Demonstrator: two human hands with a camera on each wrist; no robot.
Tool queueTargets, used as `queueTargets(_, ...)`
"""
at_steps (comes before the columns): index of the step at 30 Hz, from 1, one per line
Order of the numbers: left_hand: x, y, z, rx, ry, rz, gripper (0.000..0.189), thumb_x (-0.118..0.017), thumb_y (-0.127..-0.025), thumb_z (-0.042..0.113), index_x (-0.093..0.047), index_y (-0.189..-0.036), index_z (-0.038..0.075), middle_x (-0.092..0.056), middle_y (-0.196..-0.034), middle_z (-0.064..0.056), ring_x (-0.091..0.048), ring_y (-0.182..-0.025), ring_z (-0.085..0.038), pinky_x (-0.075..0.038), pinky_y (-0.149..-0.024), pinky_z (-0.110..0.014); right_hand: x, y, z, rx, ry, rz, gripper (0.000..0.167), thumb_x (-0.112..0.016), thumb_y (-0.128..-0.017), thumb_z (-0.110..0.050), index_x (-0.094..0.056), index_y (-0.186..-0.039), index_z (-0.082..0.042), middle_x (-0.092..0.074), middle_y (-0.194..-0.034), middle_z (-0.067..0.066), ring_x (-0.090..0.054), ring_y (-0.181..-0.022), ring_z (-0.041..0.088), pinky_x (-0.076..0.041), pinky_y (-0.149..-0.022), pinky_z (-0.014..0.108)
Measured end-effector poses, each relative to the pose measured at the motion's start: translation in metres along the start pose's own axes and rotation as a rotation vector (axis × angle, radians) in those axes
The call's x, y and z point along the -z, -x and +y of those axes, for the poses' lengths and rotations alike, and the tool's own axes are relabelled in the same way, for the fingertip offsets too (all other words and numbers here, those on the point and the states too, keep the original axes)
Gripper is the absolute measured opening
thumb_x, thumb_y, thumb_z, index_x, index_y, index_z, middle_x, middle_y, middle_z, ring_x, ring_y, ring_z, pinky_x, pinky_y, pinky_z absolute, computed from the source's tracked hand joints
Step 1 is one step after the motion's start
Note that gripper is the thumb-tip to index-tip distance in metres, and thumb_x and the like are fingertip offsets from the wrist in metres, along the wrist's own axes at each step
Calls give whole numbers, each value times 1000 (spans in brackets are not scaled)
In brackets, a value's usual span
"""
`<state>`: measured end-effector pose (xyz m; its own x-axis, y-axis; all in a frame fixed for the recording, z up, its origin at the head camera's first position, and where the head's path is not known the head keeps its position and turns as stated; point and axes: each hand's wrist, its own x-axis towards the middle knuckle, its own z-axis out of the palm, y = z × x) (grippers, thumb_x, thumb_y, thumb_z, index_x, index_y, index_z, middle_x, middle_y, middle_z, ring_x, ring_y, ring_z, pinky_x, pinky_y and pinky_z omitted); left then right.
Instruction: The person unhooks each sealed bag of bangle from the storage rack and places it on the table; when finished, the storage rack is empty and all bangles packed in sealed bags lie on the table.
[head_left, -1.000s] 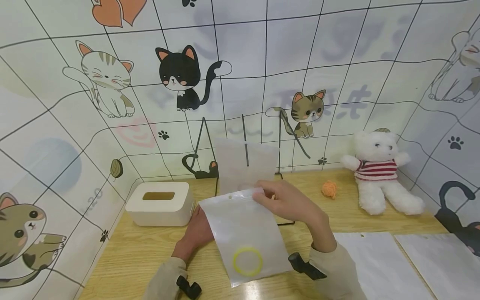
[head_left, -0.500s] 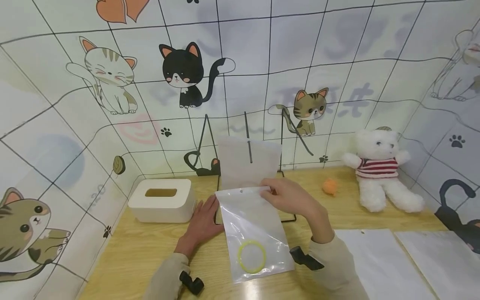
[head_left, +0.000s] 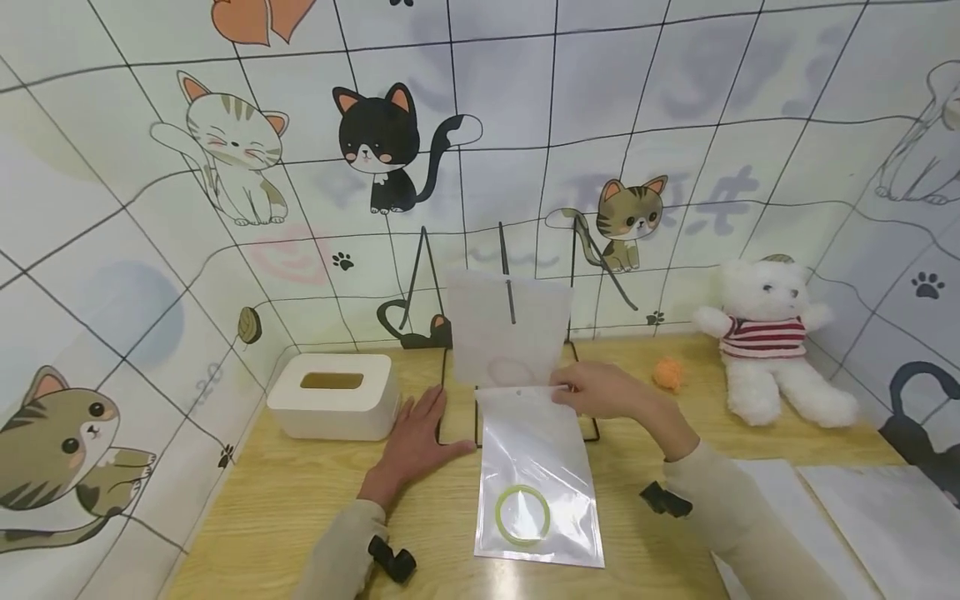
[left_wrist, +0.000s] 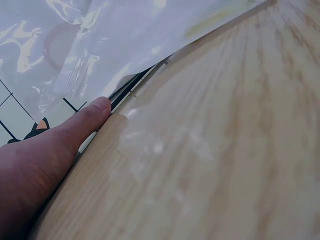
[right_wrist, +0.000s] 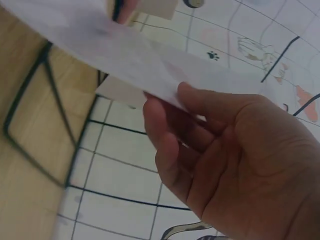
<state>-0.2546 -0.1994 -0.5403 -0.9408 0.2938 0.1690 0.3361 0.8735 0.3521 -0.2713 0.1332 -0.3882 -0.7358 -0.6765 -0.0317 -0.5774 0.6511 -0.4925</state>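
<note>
My right hand (head_left: pixel 606 390) pinches the top right corner of a clear-fronted plastic zip bag (head_left: pixel 536 442). A yellow-green ring (head_left: pixel 498 518) shows in the bag's lower part. In the right wrist view the thumb and index finger (right_wrist: pixel 154 117) grip the bag's edge. My left hand (head_left: pixel 416 442) rests flat with spread fingers at the base of a black wire rack (head_left: pixel 442 417), its thumb (left_wrist: pixel 87 120) touching the base in the left wrist view. Another bag (head_left: pixel 480 325) hangs from the rack's middle hook, a faint ring inside it.
A white tissue box (head_left: pixel 333 408) stands left of the rack. To the right are an orange yarn ball (head_left: pixel 667 375) and a white teddy bear (head_left: pixel 765 342) in a striped top. Two more white bags (head_left: pixel 780 508) (head_left: pixel 885 500) lie at the right front. A cat-patterned wall (head_left: pixel 517 100) stands behind.
The held bag has shifted right and straightened, its lower end lower on the table side. My left hand has come out from behind it and now lies spread beside the rack base.
</note>
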Motion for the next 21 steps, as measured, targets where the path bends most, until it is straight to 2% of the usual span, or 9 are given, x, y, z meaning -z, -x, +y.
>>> queueTargets(4,0,2,4,6,7,-9,113,-55,-79,82,-26,-159,7,-23,-167,-7,-19,-155,-25,-9,-128,-48,-6,12,31,50,-112,-65,22,-56,-101,-10,-57,-79,-10,-56,-69,-1,-56,-62,7,-46,-60,22)
queueTargets(8,-1,3,4,9,5,-5,112,-57,-79,81,-27,-158,7,-24,-166,-8,-20,-154,-26,-11,-127,-50,-12,26,52,43,-168,-82,19,-56,-101,-12,-62,-84,-8,-61,-75,3,-58,-66,10,-49,-61,22)
queueTargets(12,-2,1,3,7,-9,-5,112,-55,-80,82,-28,-158,7,-24,-166,-8,-20,-154,-25,-12,-127,-50,-20,38,62,29,-235,-98,20,-58,-101,-14,-61,-83,-8,-55,-72,-2,-53,-65,5,-47,-58,21)
queueTargets(17,-2,0,2,12,-34,-13,114,-51,-79,85,-25,-159,8,-23,-167,-6,-18,-155,-23,-11,-128,-49,-29,51,70,65,-249,-107,17,-61,-98,-9,-63,-82,-7,-45,-71,-11,-43,-64,-1,-40,-57,18)
queueTargets(21,-2,0,1,16,-36,-12,113,-51,-80,85,-25,-159,8,-22,-167,-5,-18,-155,-23,-11,-128,-49,-34,61,74,92,-237,-105,15,-61,-98,-10,-65,-84,-8,-52,-73,-9,-44,-68,-2,-40,-58,18)
